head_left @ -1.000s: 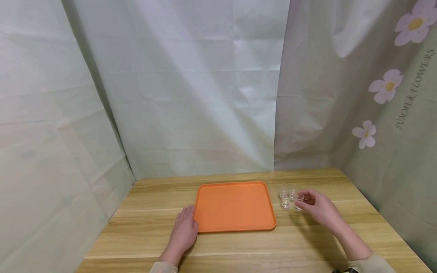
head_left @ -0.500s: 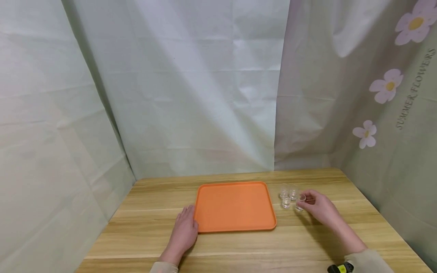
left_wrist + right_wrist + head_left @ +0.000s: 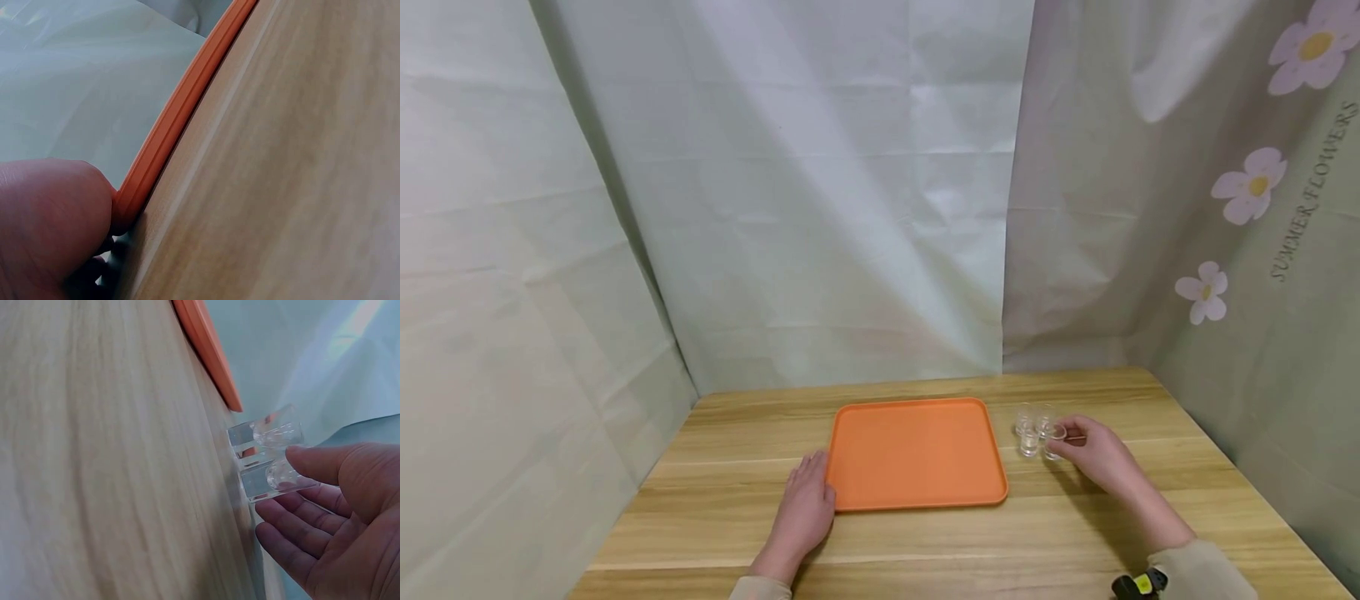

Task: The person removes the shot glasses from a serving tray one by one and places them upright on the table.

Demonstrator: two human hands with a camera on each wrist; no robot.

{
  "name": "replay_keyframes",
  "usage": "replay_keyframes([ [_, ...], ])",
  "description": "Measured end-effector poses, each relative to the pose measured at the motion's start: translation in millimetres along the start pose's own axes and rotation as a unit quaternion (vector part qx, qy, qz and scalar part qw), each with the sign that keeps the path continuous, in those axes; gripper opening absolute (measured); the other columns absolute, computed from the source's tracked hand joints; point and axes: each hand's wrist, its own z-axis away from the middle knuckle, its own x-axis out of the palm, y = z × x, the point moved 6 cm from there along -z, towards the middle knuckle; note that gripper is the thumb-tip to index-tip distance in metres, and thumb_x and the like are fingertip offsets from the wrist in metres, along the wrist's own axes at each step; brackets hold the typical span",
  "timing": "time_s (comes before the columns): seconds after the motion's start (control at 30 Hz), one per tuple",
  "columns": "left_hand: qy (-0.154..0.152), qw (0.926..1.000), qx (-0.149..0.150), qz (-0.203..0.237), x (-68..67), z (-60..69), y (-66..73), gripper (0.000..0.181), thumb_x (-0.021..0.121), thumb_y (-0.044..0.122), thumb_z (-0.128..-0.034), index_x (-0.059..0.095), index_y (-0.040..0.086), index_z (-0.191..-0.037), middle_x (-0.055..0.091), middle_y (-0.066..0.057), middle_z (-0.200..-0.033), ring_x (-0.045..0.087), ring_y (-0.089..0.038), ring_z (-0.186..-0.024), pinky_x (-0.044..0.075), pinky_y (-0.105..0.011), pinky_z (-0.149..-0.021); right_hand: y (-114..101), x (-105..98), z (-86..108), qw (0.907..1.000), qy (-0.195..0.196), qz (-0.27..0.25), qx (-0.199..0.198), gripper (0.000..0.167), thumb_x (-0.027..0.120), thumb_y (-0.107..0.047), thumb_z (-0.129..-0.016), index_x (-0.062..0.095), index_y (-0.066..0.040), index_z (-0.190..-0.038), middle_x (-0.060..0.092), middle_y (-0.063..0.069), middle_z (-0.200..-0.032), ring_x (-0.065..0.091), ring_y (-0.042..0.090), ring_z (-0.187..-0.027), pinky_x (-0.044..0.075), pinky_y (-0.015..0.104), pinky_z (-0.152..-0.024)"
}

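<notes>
My right hand [image 3: 1101,457] pinches a small clear shot glass [image 3: 1053,452] between thumb and fingers at the right of the table. In the right wrist view the thumb lies on this glass [image 3: 259,484], which stands upright beside another shot glass [image 3: 242,434]. Three more shot glasses stand close by: one in front on the left [image 3: 1028,446] and two behind. Between the hands lies a flat orange tray [image 3: 917,457]. My left hand [image 3: 805,507] rests at its left edge with straight fingers, the thumb side touching the rim [image 3: 169,119].
The wooden table [image 3: 925,550] has pale curtains [image 3: 850,208] along its back and sides. Flowers are printed on the right curtain [image 3: 1285,350]. A black and yellow device [image 3: 1138,585] sits at the right wrist.
The right hand shifts the pinched shot glass slightly right, then back left, closer to the other glasses. The left hand and the tray stay in place.
</notes>
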Motion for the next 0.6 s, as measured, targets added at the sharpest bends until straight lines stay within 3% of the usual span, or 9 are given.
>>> replay_keyframes([
  [0.6, -0.003, 1.0000, -0.002, 0.005, -0.2, 0.7, 1.6, 0.054, 0.056, 0.001, -0.1055, 0.047, -0.019, -0.155, 0.048, -0.040, -0.159, 0.039, -0.058, -0.153, 0.028, -0.071, -0.127, 4.8, 4.6, -2.1, 1.0000, 0.003, -0.003, 0.001, 0.043, 0.081, -0.022, -0.102, 0.068, 0.007, -0.131, 0.076, 0.021, -0.120, 0.073, 0.043, -0.115, 0.060, 0.059, -0.099],
])
